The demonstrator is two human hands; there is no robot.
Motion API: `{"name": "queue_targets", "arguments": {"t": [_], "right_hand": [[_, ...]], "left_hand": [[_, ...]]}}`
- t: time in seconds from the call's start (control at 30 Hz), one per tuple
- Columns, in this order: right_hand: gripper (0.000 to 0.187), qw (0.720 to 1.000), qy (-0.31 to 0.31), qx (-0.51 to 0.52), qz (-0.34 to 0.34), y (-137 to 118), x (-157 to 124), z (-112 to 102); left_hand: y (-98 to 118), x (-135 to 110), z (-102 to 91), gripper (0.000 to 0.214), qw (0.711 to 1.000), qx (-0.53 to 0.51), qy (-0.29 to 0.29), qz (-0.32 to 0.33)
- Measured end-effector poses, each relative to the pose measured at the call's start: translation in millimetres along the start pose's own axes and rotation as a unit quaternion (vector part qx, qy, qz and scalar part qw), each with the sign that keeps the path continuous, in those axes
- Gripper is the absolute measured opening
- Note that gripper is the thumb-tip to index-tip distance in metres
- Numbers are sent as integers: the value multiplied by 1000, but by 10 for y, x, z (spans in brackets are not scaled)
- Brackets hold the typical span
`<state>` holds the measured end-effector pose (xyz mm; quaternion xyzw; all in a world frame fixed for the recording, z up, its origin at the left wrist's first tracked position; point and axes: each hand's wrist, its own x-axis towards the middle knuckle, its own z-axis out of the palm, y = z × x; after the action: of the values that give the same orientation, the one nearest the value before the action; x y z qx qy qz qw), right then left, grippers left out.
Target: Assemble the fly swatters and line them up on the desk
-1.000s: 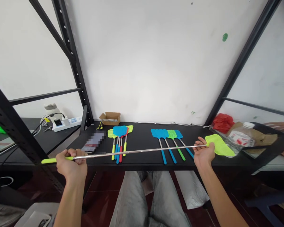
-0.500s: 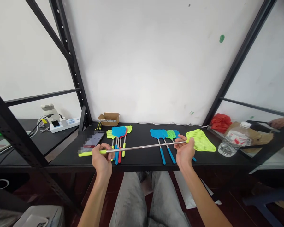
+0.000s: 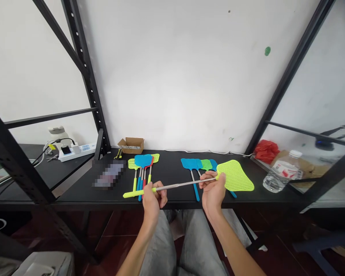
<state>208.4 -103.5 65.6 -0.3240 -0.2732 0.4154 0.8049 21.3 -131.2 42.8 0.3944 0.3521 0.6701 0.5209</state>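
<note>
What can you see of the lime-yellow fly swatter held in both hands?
The fly swatter has a flared, rounded head of lime-yellow perforated plastic mesh, on a thin, shiny metal shaft that ends in a lime-yellow plastic grip. It is held roughly level above the black tabletop, head to the right. The left hand grasps the shaft next to the grip, and the right hand grasps it near the head.

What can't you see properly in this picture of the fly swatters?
In the head view:
- Blurred patch on the black table: pixelated, so what lies there can't be told.
- Handle of the green fly swatter: hidden behind the right hand and the yellow fly swatter.
- Label on the water bottle: too small to read.
</note>
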Motion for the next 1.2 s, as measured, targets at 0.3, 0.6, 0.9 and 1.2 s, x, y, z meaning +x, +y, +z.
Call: {"name": "queue_targets", "arguments": {"t": [0.3, 0.6, 0.9, 1.2], "right_hand": [[53, 998, -52, -15, -10, 37, -251, 163], [52, 981, -178, -74, -13, 82, -539, 333], [34, 915, -360, -173, 57, 32, -624, 137], [38, 872, -332, -359, 5, 76, 474, 81]], "left_hand": [[-203, -134, 247, 55, 999, -3, -44, -29], [-424, -256, 419, 60, 995, -45, -57, -71], [-483, -325, 457, 65, 995, -9, 45, -93], [-133, -166, 175, 48, 878, 359, -316, -15]]}}
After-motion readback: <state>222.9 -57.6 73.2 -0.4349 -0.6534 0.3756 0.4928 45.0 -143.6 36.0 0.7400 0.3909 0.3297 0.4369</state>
